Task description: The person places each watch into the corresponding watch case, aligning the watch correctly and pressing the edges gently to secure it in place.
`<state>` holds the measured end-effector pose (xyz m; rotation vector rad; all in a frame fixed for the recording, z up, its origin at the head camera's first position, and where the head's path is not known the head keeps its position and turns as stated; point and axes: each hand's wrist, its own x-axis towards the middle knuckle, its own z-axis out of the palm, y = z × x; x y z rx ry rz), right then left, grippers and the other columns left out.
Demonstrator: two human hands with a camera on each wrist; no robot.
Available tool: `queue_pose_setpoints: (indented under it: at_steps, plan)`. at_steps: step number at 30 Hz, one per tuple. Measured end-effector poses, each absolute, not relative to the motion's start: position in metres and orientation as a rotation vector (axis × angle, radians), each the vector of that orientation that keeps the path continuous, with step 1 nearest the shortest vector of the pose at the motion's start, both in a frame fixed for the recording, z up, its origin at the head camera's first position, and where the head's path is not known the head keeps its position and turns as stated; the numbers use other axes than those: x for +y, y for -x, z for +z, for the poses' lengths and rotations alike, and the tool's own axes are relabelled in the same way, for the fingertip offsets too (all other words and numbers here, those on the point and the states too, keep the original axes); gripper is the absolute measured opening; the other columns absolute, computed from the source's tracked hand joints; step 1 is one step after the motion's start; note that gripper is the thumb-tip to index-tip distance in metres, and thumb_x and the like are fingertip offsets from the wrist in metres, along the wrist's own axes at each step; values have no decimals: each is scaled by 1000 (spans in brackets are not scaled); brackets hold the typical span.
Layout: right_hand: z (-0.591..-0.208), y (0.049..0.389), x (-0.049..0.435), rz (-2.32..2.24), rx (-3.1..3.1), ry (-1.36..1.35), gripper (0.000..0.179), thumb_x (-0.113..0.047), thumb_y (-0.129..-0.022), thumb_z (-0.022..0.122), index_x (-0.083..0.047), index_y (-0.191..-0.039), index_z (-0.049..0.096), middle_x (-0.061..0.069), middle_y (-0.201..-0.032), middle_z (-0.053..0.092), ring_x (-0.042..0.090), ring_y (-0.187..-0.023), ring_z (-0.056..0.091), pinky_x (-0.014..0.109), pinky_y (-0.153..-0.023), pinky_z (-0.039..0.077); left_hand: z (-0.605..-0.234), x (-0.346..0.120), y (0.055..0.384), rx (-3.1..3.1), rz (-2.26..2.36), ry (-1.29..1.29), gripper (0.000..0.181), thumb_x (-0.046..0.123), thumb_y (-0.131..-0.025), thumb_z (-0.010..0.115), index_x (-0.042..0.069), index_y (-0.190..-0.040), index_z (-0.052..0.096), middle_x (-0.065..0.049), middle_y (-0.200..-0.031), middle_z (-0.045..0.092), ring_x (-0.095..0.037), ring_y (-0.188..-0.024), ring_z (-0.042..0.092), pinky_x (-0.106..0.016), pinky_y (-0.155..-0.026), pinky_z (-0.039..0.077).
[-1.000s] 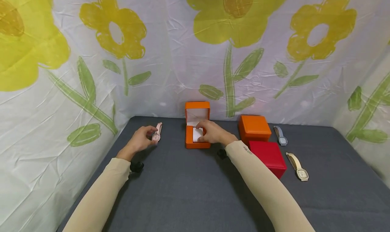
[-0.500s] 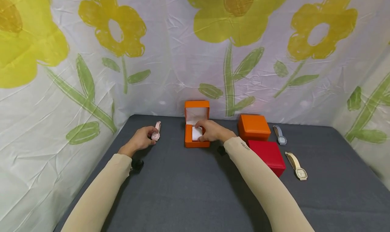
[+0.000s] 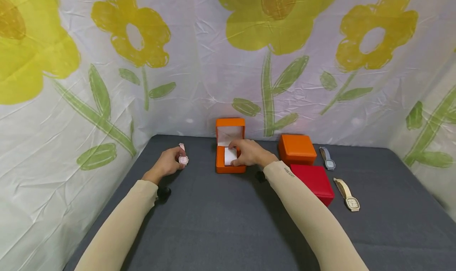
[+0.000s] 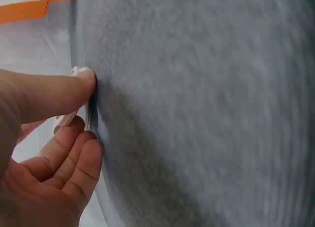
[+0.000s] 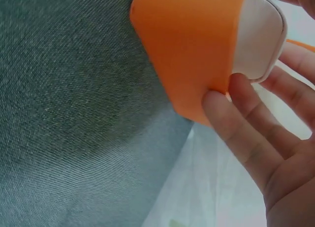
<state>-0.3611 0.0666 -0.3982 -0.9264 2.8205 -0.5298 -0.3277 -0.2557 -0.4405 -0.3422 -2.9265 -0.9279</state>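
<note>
Watch, pink: one, far left of the grey table, grasped between thumb and fingers of the left hand. 
Open box, orange: one, lid raised, far centre, right of the watch. 
Cushion, white: in that box, clasped by thumb and fingers of the right hand. 
Closed boxes: orange lidded box, far right; red box, just nearer. 
Further watches, right of these: blue-grey watch, far; cream watch, nearer. 
Backdrop cloth: white, yellow flowers, far side.

The open box stands on the table, right of one watch.
</note>
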Motion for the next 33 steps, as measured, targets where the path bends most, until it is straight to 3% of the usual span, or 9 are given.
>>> queue_pose_setpoints:
  at_steps: [18, 27, 33]
  plan:
    - [-388, 346, 70, -610, 2817, 1001, 56, -43, -77, 75, -21, -125, 57, -5, -110, 59, 15, -86, 53, 32, -77, 46, -443, -247, 320, -2844, -989, 298, 29, 8, -82, 73, 8, -110, 64, -6, -88, 64, -22, -80, 58, -38, -71, 47]
    - [-388, 338, 75, -869, 2766, 1000, 58, -36, -78, 76, -16, -129, 54, -1, -128, 54, 24, -111, 53, 35, -91, 47, -427, -216, 309, -2642, -1250, 384, 35, 2, -81, 73, 7, -114, 63, -10, -94, 67, -23, -84, 63, -37, -74, 51]
    - [-386, 328, 77, -1011, 2722, 1034, 55, -31, -77, 77, -15, -124, 54, -1, -122, 54, 26, -108, 53, 37, -88, 50, -414, -192, 297, -2511, -1447, 541, 38, -2, -81, 72, 6, -117, 63, -12, -99, 67, -24, -86, 64, -35, -74, 53]
